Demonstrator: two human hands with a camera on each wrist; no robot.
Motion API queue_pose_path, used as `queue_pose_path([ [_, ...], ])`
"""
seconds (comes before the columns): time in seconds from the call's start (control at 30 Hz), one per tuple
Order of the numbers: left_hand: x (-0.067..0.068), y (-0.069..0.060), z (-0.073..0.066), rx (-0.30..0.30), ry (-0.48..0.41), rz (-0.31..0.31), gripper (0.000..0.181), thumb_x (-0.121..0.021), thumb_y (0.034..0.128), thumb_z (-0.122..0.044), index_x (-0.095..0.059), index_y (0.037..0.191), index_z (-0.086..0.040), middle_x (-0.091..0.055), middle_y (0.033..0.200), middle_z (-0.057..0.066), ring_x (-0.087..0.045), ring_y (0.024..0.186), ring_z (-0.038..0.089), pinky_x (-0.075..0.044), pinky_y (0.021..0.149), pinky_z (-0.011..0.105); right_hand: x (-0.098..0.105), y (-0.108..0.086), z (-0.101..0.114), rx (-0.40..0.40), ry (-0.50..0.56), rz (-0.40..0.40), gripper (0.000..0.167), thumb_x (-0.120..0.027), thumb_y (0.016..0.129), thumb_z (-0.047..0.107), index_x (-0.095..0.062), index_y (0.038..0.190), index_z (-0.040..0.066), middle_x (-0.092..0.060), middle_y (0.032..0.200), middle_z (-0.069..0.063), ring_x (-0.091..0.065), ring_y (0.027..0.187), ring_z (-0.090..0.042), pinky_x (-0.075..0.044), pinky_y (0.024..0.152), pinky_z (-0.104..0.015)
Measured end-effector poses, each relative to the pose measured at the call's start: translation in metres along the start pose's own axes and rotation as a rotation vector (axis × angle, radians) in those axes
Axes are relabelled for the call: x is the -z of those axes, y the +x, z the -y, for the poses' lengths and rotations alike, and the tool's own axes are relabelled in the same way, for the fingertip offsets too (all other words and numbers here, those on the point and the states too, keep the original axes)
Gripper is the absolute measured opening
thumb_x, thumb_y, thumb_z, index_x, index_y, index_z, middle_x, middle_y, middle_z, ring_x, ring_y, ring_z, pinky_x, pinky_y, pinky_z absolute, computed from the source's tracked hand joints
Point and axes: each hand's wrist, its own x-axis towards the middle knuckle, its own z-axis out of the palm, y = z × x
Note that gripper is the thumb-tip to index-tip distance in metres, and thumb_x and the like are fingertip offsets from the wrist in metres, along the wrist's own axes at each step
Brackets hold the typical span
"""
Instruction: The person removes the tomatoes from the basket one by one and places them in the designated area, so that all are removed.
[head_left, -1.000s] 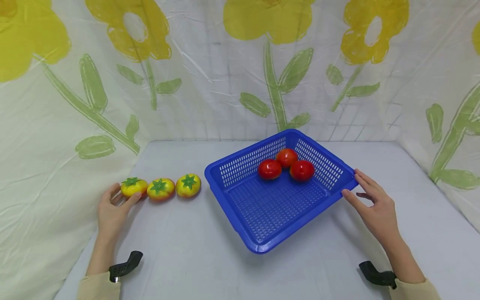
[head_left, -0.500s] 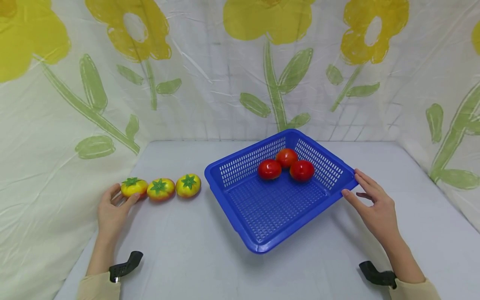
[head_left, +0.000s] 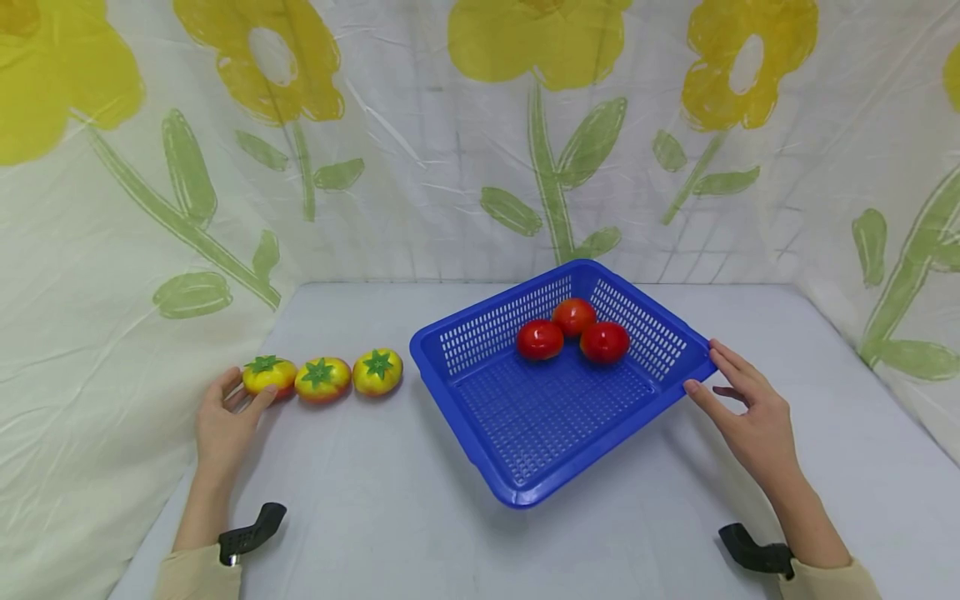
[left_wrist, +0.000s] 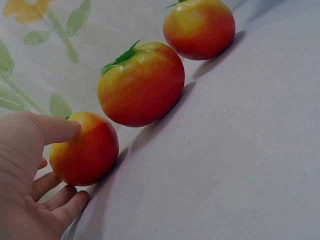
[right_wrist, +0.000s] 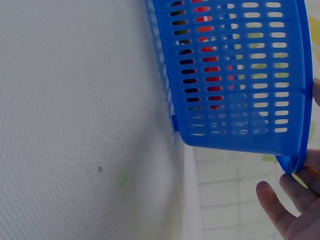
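Observation:
At the left of the head view, my left hand (head_left: 228, 421) holds the leftmost yellow-and-red tomato (head_left: 268, 377), which has a green leafy top. The left wrist view shows the thumb (left_wrist: 62, 129) against its side and the other fingers around the far side and below. Two similar tomatoes, a middle one (head_left: 322, 381) and a right one (head_left: 377, 372), stand in line beside it. My right hand (head_left: 753, 421) grips the right corner of a blue plastic basket (head_left: 480, 450) between thumb and fingers. Three red tomatoes (head_left: 604, 342) sit together inside, toward the back.
The pale table (head_left: 360, 517) meets a white curtain (head_left: 405, 192) painted with yellow flowers, at the back and both sides. A black wrist mount (head_left: 253, 531) is on the left arm and another mount (head_left: 753, 550) on the right.

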Motion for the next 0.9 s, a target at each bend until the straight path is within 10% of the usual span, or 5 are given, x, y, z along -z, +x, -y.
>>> queue_pose_path([
  [0.63, 0.003, -0.004, -0.007, 0.003, -0.007, 0.011, 0.075, -0.059, 0.0979, -0.041, -0.024, 0.156, -0.009, -0.028, 0.157, 0.013, -0.03, 0.141, 0.033, -0.03, 0.111, 0.051, -0.001, 0.0, 0.0, 0.002, 0.001, -0.003, 0.063, -0.076, 0.089, 0.018, -0.049, 0.145, 0.01, -0.045, 0.149, 0.001, -0.04, 0.125, 0.008, -0.039, 0.083, -0.004],
  [0.9, 0.005, -0.004, -0.011, -0.1, -0.076, 0.021, 0.071, -0.062, 0.0977, -0.033, -0.027, 0.154, -0.007, -0.027, 0.157, 0.013, -0.025, 0.143, 0.031, -0.028, 0.112, 0.047, -0.001, 0.0, -0.002, 0.001, 0.004, 0.0, 0.063, -0.076, 0.089, 0.018, -0.049, 0.146, 0.011, -0.045, 0.149, 0.001, -0.04, 0.126, 0.006, -0.039, 0.083, -0.004],
])
